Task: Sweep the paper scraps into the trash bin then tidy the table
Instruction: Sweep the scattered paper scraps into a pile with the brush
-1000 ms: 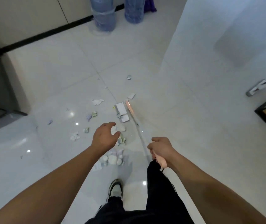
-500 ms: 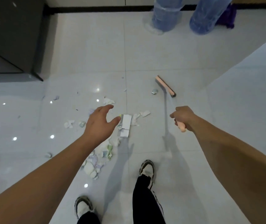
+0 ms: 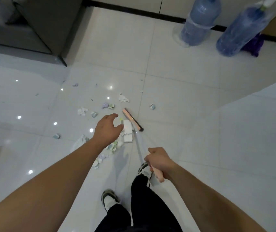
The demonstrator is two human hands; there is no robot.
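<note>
Broom head [image 3: 132, 119] nearer, right hand [image 3: 159, 162] gripping.

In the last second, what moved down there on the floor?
The broom head swung out to the far right, then came back in against the white card pieces. The right hand kept its grip on the handle; the left hand stayed open above the scraps, holding nothing. The scraps lie scattered as before.

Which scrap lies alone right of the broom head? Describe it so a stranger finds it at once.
Start at the two blue water jugs by the wall, then come down the tiled floor to the pink broom head. Just right of it lies one small crumpled scrap, white and greenish, apart from the pile on the left.
</note>
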